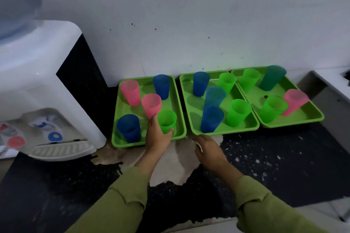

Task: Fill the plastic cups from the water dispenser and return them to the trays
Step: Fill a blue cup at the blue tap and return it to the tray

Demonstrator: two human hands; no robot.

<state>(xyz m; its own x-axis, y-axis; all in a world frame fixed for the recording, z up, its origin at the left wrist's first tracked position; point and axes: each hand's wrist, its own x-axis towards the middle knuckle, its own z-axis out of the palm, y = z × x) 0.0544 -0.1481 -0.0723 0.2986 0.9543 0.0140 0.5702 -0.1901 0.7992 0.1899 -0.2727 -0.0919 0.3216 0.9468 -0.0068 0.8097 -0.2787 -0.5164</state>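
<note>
Three green trays stand in a row against the wall: a left tray [123, 108], a middle tray [191, 101] and a right tray [305, 117]. Each holds several upright plastic cups in pink, blue and green. My left hand [158, 135] is wrapped around the base of the green cup [166, 119] at the front right of the left tray, thumb up beside a pink cup [151, 105]. My right hand [208, 149] rests palm down on the counter just in front of the middle tray, holding nothing. The white water dispenser [47, 81] stands at the left. I cannot tell whether any cup holds water.
The dispenser has a blue tap [55, 136], a red tap [16, 141] and a drip tray [60, 150] below them. The dark counter [274, 166] has a worn pale patch in front of the trays. A white wall runs behind, and a lighter surface [329, 85] lies at far right.
</note>
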